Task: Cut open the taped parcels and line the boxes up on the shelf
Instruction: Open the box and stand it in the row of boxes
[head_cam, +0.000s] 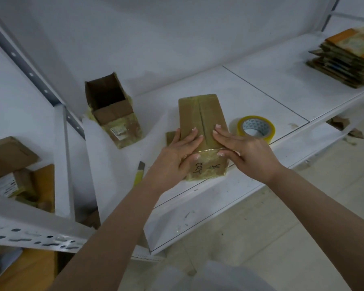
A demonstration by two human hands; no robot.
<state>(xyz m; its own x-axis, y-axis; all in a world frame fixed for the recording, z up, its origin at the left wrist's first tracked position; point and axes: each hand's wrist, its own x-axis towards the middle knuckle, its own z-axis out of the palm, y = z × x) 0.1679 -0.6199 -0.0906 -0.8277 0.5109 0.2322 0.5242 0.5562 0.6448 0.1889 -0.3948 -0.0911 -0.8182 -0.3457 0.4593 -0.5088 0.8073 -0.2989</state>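
A brown taped parcel (202,116) lies on the white shelf (261,97), its top seam slit along the middle. My left hand (179,150) rests on its near left top, thumb against the front face with handwriting. My right hand (242,148) presses flat on the near right top, thumb on the front edge. A yellow box cutter (139,172) lies on the shelf just left of my left wrist. An opened cardboard box (114,111) stands upright at the back left, its flaps up and its inside empty.
A roll of yellowish packing tape (255,128) sits right of the parcel. Flattened cardboard is stacked (349,57) at the far right. More boxes (13,175) sit in the adjoining shelf unit at left, behind a metal upright (61,156).
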